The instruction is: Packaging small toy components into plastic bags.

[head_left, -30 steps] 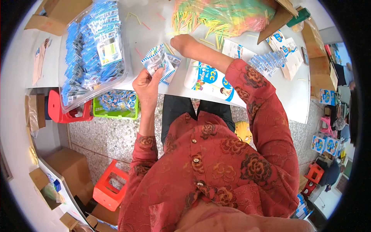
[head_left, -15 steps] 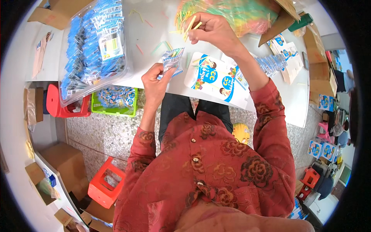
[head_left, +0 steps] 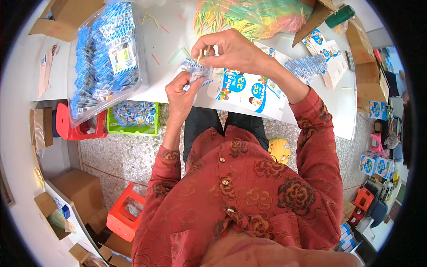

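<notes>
My left hand point(head_left: 179, 95) grips a small blue-and-white plastic packet point(head_left: 202, 82) above the table's front part. Over its upper edge, my right hand point(head_left: 235, 50) pinches a few short yellow straws point(head_left: 200, 57). Their lower ends are at the packet's mouth; how far they reach inside is hidden by the fingers and film. Beyond my right hand lies a heap of short coloured straws point(head_left: 212, 17), partly under a clear plastic bag point(head_left: 271, 22). Flat printed cards point(head_left: 244, 91) in white and blue lie beneath my right forearm.
A clear tray point(head_left: 141, 73) full of blue-striped packets stands at the left. A row of similar packets point(head_left: 307, 67) lies to the right. Loose straws point(head_left: 155, 58) dot the white table. Below are a green basket point(head_left: 155, 129) and red stools point(head_left: 124, 213); a cardboard box point(head_left: 318, 22) stands far right.
My right hand has come down and left, bringing the yellow straws from beside the heap to the packet's mouth. My left hand still holds the packet, in nearly the same place.
</notes>
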{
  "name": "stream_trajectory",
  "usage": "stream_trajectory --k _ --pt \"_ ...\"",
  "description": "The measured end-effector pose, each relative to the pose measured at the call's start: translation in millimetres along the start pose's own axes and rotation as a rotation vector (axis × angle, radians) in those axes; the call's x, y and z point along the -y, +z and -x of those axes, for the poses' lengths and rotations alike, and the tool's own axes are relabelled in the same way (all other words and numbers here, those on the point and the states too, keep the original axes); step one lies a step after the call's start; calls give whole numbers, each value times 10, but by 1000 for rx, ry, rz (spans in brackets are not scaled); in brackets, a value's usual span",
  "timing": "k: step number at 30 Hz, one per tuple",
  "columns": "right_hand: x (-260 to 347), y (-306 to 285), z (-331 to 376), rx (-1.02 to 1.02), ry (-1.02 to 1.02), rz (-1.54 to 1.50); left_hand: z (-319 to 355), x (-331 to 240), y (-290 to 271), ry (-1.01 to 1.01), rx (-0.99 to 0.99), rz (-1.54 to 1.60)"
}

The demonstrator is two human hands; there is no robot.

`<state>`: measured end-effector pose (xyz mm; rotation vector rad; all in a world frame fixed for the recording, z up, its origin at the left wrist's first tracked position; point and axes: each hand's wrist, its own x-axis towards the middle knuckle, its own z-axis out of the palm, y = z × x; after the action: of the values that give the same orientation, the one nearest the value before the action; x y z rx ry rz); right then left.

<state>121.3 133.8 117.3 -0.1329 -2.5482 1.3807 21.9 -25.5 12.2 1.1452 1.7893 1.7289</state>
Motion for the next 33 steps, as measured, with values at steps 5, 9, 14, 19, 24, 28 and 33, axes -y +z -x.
stream_trajectory --k 5,9,14,19,24,28,33 --pt "-89 29 -43 -103 -214 224 -21 78 22 -19 -21 161" --pt "-140 174 -48 43 -169 163 -45 64 -37 -14 39 115" --pt "-226 258 -136 64 -182 54 19 180 -98 -137 36 73" --pt "-1042 33 -407 -199 111 373 124 189 -127 -129 -40 188" --pt "-1616 187 -624 -149 -42 848 225 213 -203 -186 -77 272" --pt "-1576 318 -862 10 -25 1123 220 218 -235 -188 -58 270" --pt "-1345 376 -987 226 2 1132 212 251 -293 -181 -63 226"
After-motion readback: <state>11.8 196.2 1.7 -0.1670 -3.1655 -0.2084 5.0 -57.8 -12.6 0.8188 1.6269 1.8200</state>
